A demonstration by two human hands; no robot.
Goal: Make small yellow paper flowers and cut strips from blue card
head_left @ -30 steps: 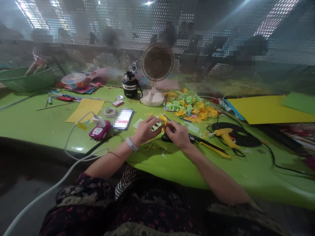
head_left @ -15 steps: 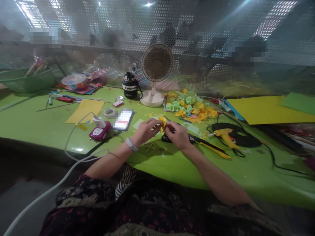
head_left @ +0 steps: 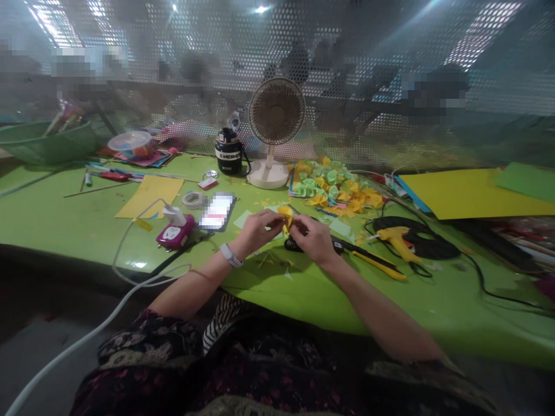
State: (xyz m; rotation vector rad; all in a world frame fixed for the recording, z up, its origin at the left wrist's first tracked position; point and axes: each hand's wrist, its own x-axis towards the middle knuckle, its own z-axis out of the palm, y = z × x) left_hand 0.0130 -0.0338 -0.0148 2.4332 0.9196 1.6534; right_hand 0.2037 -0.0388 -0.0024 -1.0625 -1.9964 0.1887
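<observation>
Between my two hands is a small yellow paper flower [head_left: 285, 214], held up over the green table. My left hand [head_left: 259, 230] pinches its left side, the wrist wearing a pale band. On the other side, the fingertips of my right hand [head_left: 313, 237] are closed on the same flower. Under and beside my right hand lies a black tool with a yellow-edged handle [head_left: 379, 266], partly covered by the hand. Pale green paper pieces [head_left: 340, 227] and small scraps are scattered around. Behind my hands rises a heap of yellow and green paper flowers [head_left: 332, 182].
A white fan [head_left: 277, 115] and a dark bottle [head_left: 229, 153] stand at the back. To the left are a phone [head_left: 217, 211], a tape roll [head_left: 192, 199] and a purple power socket [head_left: 174, 232] with a cable. A yellow glue gun [head_left: 398, 240] lies right, near yellow card sheets [head_left: 459, 190].
The yellow flower has turned slightly between my fingers and looks more open. Both hands stay in nearly the same place.
</observation>
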